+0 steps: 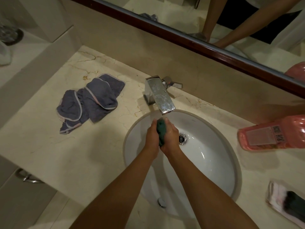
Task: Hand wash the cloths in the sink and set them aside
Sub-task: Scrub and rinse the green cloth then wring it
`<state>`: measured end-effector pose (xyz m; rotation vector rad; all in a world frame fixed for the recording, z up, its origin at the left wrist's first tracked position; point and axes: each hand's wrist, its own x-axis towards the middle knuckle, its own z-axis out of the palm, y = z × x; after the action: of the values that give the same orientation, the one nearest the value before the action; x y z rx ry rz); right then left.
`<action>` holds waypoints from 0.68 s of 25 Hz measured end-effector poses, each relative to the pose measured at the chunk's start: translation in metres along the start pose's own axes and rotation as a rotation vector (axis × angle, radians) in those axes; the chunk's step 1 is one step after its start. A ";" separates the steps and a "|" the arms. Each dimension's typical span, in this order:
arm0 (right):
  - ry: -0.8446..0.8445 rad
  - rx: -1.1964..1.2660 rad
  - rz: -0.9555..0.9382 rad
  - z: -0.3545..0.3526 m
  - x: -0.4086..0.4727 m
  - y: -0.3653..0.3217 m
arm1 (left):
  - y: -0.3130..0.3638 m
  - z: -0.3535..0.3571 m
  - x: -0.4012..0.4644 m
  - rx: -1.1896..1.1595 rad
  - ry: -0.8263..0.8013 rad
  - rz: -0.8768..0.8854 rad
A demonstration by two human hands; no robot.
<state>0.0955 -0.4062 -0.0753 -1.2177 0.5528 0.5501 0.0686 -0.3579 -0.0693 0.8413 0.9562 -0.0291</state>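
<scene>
A dark green cloth (160, 131) is squeezed into a roll between my two hands over the white sink (214, 162), right below the chrome faucet (159, 95). My left hand (152, 138) grips its left side and my right hand (170, 138) grips its right side, fingers curled round it. Water runs from the spout onto the cloth. A heap of grey cloths with pale edging (90, 101) lies on the marble counter (66, 154) to the left of the sink.
A pink bottle (272, 137) lies on its side on the counter right of the sink. A white and dark cloth (287, 205) sits at the near right edge. The drain (182, 138) is open. A mirror (198, 19) runs along the back wall.
</scene>
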 end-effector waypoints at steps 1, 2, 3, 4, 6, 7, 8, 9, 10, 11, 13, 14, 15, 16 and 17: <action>0.007 -0.036 -0.010 -0.002 0.001 0.000 | -0.001 0.001 0.002 0.002 0.007 -0.024; 0.012 -0.078 -0.017 -0.002 0.001 0.001 | -0.001 0.002 0.002 0.007 0.010 -0.043; 0.016 -0.133 -0.026 -0.002 0.001 0.003 | -0.001 0.005 0.000 0.021 0.007 -0.055; 0.019 -0.198 -0.042 -0.001 0.000 0.004 | -0.001 0.008 -0.002 0.036 -0.012 -0.073; 0.035 -0.222 -0.056 0.000 -0.001 0.008 | -0.005 0.014 -0.007 0.062 -0.069 -0.080; 0.031 -0.148 -0.044 0.000 -0.001 0.007 | -0.008 0.014 -0.006 0.045 -0.077 -0.066; 0.029 -0.101 -0.048 -0.003 0.000 0.006 | -0.010 0.014 -0.005 -0.039 -0.086 -0.076; 0.018 -0.082 -0.054 -0.005 0.004 0.005 | -0.012 0.013 -0.004 -0.156 -0.110 -0.098; 0.005 -0.102 -0.064 -0.008 0.006 0.004 | -0.014 0.011 -0.003 -0.211 -0.129 -0.090; -0.011 -0.128 -0.074 -0.011 0.009 0.005 | -0.017 0.009 0.001 -0.187 -0.115 -0.069; -0.062 -0.181 -0.065 -0.015 0.010 0.008 | -0.019 0.007 0.006 -0.116 -0.027 -0.006; -0.073 -0.190 -0.046 -0.016 0.007 0.009 | -0.018 0.007 0.010 -0.161 -0.003 -0.008; -0.064 -0.158 -0.010 -0.018 0.006 0.011 | -0.015 0.009 0.013 -0.170 0.034 0.007; -0.056 -0.082 0.065 -0.020 0.003 0.010 | -0.012 0.012 0.017 -0.174 0.059 0.033; -0.069 0.022 0.167 -0.022 0.001 0.009 | -0.009 0.013 0.020 -0.149 0.089 0.062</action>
<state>0.0882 -0.4249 -0.0876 -1.1335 0.6043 0.7226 0.0864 -0.3665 -0.0855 0.7390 1.0027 0.1331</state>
